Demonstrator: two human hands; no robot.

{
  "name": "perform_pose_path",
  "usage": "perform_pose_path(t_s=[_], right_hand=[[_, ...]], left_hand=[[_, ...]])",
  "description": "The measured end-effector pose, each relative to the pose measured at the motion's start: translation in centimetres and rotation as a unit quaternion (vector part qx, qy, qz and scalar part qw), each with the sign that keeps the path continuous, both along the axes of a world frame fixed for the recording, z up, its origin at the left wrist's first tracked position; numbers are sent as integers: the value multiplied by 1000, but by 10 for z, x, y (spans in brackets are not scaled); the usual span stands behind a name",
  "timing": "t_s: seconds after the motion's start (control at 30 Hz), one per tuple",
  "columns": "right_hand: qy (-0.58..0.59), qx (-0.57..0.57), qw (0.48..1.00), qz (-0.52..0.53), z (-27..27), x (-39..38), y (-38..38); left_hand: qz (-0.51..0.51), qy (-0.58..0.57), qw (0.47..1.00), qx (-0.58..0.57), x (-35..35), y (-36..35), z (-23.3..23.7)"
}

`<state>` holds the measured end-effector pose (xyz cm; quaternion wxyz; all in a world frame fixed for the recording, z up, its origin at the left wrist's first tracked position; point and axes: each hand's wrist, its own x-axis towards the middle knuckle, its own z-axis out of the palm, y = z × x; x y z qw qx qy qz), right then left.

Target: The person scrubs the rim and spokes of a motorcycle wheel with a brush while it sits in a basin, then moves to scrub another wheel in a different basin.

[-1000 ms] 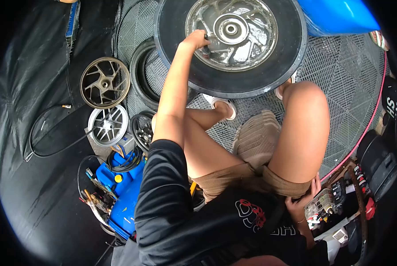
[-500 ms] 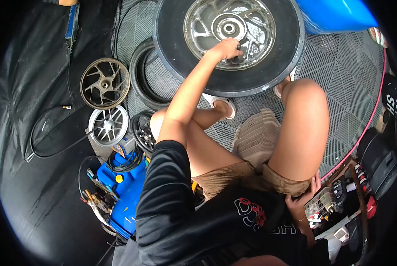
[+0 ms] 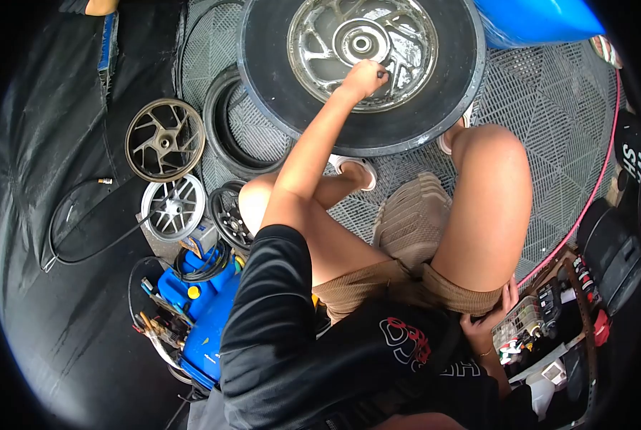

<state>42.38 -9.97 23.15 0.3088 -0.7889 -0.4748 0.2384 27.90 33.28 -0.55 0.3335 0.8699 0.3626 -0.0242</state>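
Note:
My left hand (image 3: 364,79) is closed in a fist around a small dark object (image 3: 382,74), mostly hidden by the fingers. It is over the lower part of a silver spoked wheel (image 3: 320,54), just below the hub (image 3: 362,44). Glossy, wet-looking reflections show between the spokes. Around the wheel runs a broad black tyre-like ring (image 3: 270,79). Down at the right, my right hand (image 3: 487,324) lies on the hem of the brown shorts (image 3: 460,290) at my thigh, its thumb apart from the fingers and nothing visible in it.
To the left lie a bronze wheel (image 3: 164,140), a silver wheel (image 3: 174,208), a black wheel (image 3: 229,215) and a loose tyre (image 3: 224,147). A blue compressor-like tank (image 3: 207,351) and black hose (image 3: 95,252) are nearby. A crate of tools (image 3: 585,337) and a pink hose (image 3: 582,228) are rightward.
The view has shifted slightly, so the wheel appears further left. My left fist has turned a little, and the dark object sits slightly higher. My right hand stays on the thigh.

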Motion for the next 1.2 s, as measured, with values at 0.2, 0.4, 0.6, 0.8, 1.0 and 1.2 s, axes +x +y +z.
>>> perform_pose_path(t_s=[0.2, 0.4, 0.6, 0.8, 1.0, 1.2], right_hand=[[-21, -9, 1000, 8, 1, 1, -1], [-23, -8, 1000, -5, 0, 0, -2], [-22, -3, 1000, 5, 1, 0, 0], [-16, -3, 1000, 4, 2, -1, 4], [1, 2, 1000, 4, 3, -4, 6], [-22, 2, 1000, 15, 4, -4, 6]], left_hand=[[-73, 4, 993, 97, -6, -16, -27], [-100, 67, 988, 94, -14, -19, -41], [-36, 98, 995, -8, -26, -11, -38], [-6, -10, 996, -91, -25, 21, 10], [24, -19, 973, -230, -44, 31, 25], [11, 103, 976, -193, -65, 45, 32]])
